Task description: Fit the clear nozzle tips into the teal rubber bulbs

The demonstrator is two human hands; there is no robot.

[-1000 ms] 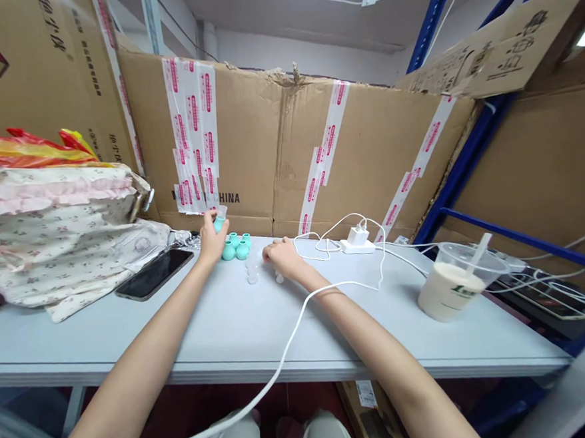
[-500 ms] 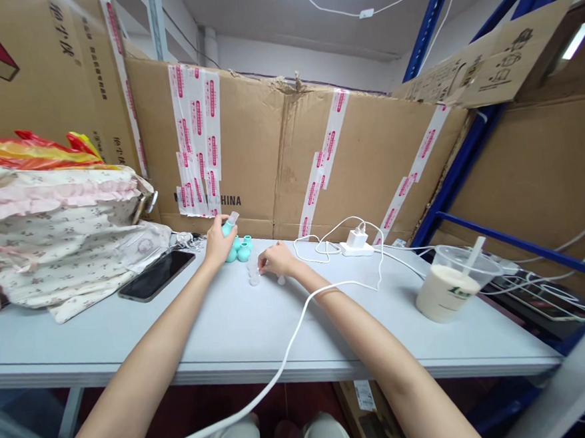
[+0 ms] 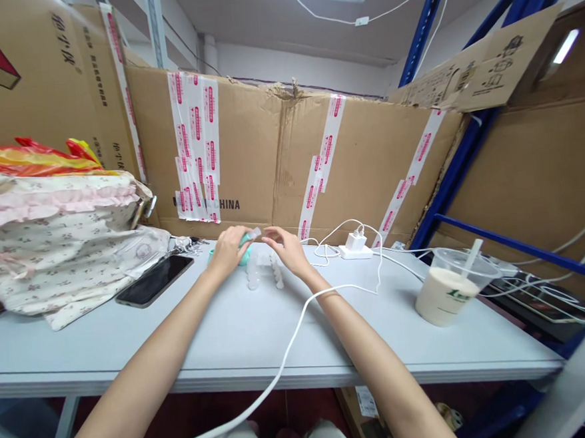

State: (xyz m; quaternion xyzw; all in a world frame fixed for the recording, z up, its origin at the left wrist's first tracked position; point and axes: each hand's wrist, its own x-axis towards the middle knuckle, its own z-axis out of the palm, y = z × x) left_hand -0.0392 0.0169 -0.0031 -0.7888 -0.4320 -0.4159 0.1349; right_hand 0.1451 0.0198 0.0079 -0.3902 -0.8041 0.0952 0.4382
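My left hand is closed around a small teal bottle, tilted so that its translucent tip points right. Close to that tip, the fingers of my right hand are curled together in a pinch; whatever is between them is too small or hidden to name. More teal bottles stand behind and under my left hand, mostly covered by it. Two rows of small frosted, translucent pieces lie on the table below my hands, a left row and a right row.
A phone and a flowered cloth bag lie to the left. To the right are a white charger on a power strip and a drink cup with a straw. A white cable crosses the grey table.
My left hand has moved right, and the teal bottle has tipped from near upright toward the right. My right hand has risen from the frosted pieces to the bottle's tip.
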